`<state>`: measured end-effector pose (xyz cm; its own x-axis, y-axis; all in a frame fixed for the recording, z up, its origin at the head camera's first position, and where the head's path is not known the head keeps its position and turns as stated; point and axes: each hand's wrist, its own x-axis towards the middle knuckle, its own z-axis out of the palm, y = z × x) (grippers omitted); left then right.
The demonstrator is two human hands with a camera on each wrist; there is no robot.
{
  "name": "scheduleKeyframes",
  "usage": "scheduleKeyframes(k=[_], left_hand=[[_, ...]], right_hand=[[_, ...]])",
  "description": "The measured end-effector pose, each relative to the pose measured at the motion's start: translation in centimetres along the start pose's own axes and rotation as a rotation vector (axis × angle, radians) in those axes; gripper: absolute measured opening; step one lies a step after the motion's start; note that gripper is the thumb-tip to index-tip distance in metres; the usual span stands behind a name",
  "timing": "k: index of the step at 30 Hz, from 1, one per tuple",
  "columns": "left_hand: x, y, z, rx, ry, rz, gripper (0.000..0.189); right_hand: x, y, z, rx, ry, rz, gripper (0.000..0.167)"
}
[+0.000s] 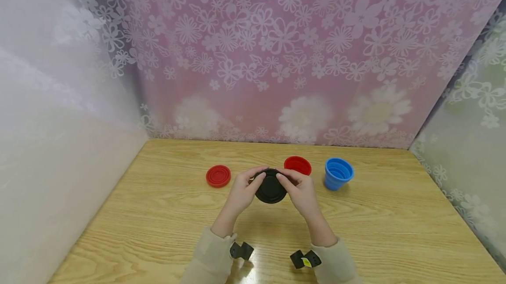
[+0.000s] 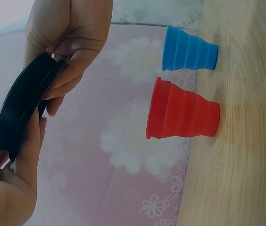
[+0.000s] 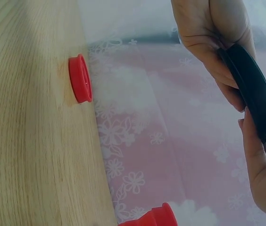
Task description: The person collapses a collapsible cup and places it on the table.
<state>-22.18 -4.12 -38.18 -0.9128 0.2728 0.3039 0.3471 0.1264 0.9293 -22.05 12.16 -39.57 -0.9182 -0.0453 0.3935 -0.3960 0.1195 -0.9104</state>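
A black collapsible cup (image 1: pixel 270 189), folded into a flat disc, is held up above the table in front of me. My left hand (image 1: pixel 243 191) grips its left edge, thumb on the inner face and fingers behind. On the other edge, my right hand (image 1: pixel 302 191) pinches it in the same way. Seen side-on in the left wrist view, the black cup (image 2: pixel 27 106) is tilted, and the fingertips of both hands come close together beneath it. In the right wrist view the folded cup (image 3: pixel 252 92) shows its smooth side wall.
Behind my right hand stands an extended red collapsible cup (image 1: pixel 298 165). An extended blue cup (image 1: pixel 337 174) is to its right. A flat, folded red cup (image 1: pixel 218 175) lies left of my hands on the wooden table (image 1: pixel 158 213). Flowered curtains enclose the back and sides.
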Motion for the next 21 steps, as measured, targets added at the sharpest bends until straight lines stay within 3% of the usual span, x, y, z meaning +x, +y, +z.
scheduleKeyframes(k=[3, 8, 11, 14, 21], left_hand=[[0.2, -0.8, 0.1, -0.034, 0.003, 0.008, 0.029], [0.6, -2.8, -0.1, -0.146, 0.044, -0.07, 0.033], [0.7, -2.9, -0.5, -0.17, 0.077, -0.116, 0.032], [0.6, -2.6, -0.8, -0.16, 0.079, -0.15, 0.028], [-0.3, -0.1, -1.2, -0.09, 0.024, -0.15, 0.024]], right_hand=[[0.0, -0.1, -0.1, 0.029, 0.0, 0.014, 0.024], [0.3, 0.8, -0.4, 0.091, 0.05, 0.032, 0.024], [0.2, 0.8, -0.6, 0.113, 0.091, 0.015, 0.025], [0.2, 0.6, -0.9, 0.135, 0.106, 0.007, 0.026], [-0.1, 0.4, -0.9, 0.152, 0.102, 0.026, 0.027]])
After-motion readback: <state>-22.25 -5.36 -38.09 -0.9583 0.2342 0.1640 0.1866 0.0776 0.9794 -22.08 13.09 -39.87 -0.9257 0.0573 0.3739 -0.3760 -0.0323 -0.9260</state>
